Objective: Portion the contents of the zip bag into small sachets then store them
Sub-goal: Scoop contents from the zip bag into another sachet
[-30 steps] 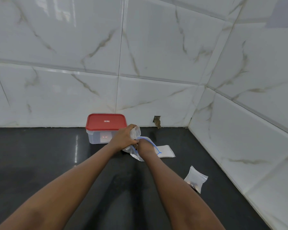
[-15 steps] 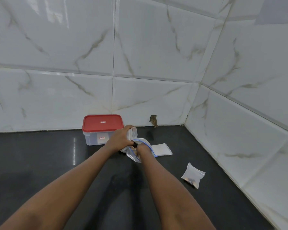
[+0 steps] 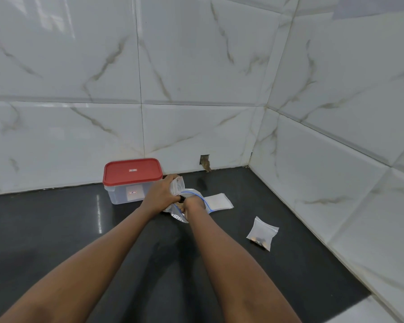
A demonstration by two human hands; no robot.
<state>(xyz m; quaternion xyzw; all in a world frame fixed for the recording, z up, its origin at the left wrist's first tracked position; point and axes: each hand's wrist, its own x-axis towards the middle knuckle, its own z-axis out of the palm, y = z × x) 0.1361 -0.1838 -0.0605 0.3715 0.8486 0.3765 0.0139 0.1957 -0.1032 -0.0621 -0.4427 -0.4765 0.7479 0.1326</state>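
L grip (image 3: 162, 194) curls round small open sachet (image 3: 178, 185), its mouth up beside R grip (image 3: 194, 203); the two touch. R grip sits in mouth of zip bag (image 3: 179, 216), blue seal looped round it; fingers curled, can't tell what they pinch. Empty sachets (image 3: 219, 201) lie flat just right of R grip. Filled sachet (image 3: 262, 233) further right, apart. Red-lid box (image 3: 132, 176) just left of L grip. All on dark bench (image 3: 56, 229).
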